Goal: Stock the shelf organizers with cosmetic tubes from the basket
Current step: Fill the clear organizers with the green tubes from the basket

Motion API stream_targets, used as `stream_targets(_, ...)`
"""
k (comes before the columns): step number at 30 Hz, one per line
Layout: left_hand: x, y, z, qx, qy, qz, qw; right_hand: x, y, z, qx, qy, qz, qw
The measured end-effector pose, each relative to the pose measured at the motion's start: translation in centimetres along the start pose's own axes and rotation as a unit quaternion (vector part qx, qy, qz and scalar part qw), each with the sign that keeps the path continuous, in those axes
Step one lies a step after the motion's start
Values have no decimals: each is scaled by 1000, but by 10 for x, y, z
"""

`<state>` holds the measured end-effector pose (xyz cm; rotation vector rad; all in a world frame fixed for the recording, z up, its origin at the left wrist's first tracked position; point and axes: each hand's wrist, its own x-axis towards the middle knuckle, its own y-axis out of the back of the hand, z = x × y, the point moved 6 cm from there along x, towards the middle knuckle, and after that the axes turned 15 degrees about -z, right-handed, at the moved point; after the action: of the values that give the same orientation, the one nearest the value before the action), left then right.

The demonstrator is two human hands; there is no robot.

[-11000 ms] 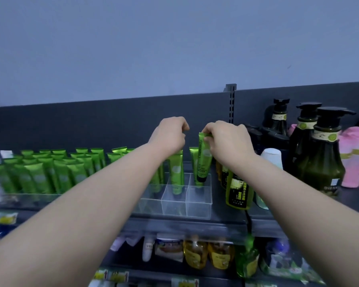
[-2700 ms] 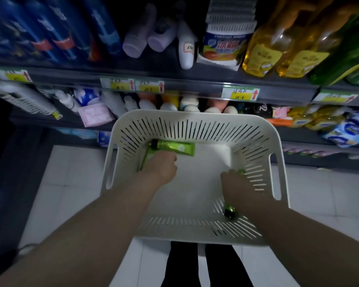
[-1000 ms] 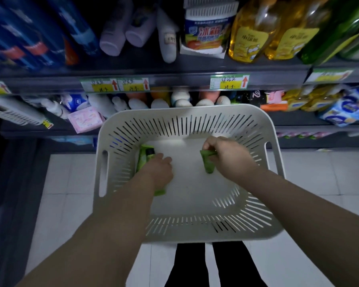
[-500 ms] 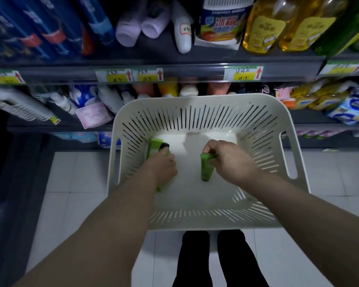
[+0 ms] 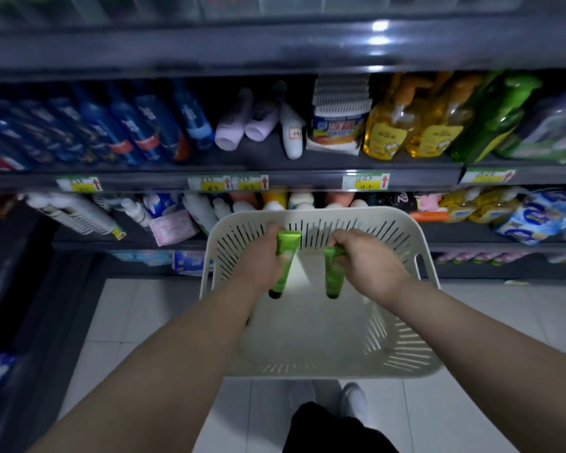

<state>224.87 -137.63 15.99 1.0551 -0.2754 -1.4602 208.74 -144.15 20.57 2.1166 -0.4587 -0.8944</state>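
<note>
You are at the pick-up end of a restocking round, with a green tube in each hand and both hands over the white slotted basket [image 5: 402,361], which sits on the pale floor tiles [image 5: 138,308] in front of the dark shelving [image 5: 275,173]. The basket floor shows no other tubes, so by the look of it these two are the last of the load, though the near wall hides a strip of the bottom. What is left is to carry them up and slot them into the organizers. Those are not clearly in view, only a blurred strip at the very top edge, so you cannot judge how full they are. Your left hand [image 5: 258,263] is turned back-up with its fingers curled round the upper half of the left tube [image 5: 286,256]. The flat crimped end stands above the fist and the dark cap points down. Your right hand [image 5: 368,259] grips the right tube [image 5: 334,273] near its crimped end between thumb and curled fingers, so that it hangs cap-down too. The two tubes are near each other but apart, roughly parallel, close to the basket's far wall and seemingly clear of its floor. Both forearms reach forward from the lower corners and converge toward the basket's middle — neither hand touches the rim.
</note>
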Motion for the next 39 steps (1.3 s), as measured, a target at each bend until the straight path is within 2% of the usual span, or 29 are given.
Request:
stream_targets(4,-25,44,38,-74,-36,71,994,-13,42,-21,-60,42,36,997)
stream_targets(12,-85,170,123,-65,-92,226,968,-56,174,-80,-116,130,174,969)
stream_targets(16,-115,229,168,-130,-121,303,936,-84,237,-102,-127,152,241,950)
stream_targets(22,-139,298,219,-156,-167,408,884,-119,321,-127,-141,161,367,905)
stream_targets(26,-137,324,241,-145,-184,426,874,-115,353,-150,-157,148,427,878)
stream_targets(29,-126,341,247,-112,-177,427,879,-97,364,-159,-174,101,457,866)
stream_targets(35,-90,362,239,-96,-180,378,903,-47,361,-160,-235,15,398,886)
stream_targets(39,-58,361,230,-84,-158,329,927,-30,357,-157,-226,-13,372,900)
